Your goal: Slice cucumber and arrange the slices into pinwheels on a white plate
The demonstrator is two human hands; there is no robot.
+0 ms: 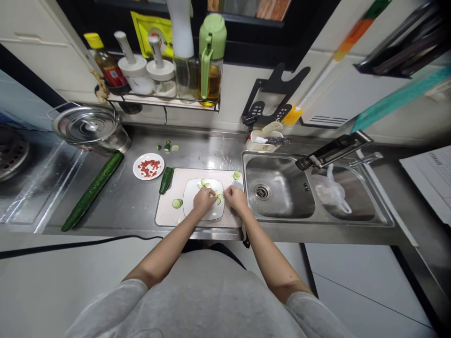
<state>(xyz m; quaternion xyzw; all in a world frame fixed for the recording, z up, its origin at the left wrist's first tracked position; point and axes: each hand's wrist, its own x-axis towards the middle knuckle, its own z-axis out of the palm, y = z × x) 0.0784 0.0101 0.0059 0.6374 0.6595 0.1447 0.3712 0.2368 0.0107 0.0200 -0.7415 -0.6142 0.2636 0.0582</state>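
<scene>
A white square plate (189, 202) lies on a pale cutting board (165, 213), with thin cucumber slices (203, 183) arranged in fan-like groups on it. My left hand (205, 201) is over the plate, its fingers pinched on what looks like a cucumber slice. At the plate's right edge, my right hand (237, 198) has its fingertips pressed together; what they hold, if anything, is too small to make out. More slices (177, 203) sit on the board's left side, and others (237, 175) at its top right corner. A knife (246, 240) lies partly hidden under my right wrist, its dark handle past the front edge.
A cut cucumber piece (167, 180) rests at the board's left edge. Beyond it are a small plate (148, 177) of red bits, a whole cucumber (92, 192) and a lidded steel pot (92, 129). A double sink (282, 185) adjoins the board's right. Bottles stand on a wall rack (162, 99).
</scene>
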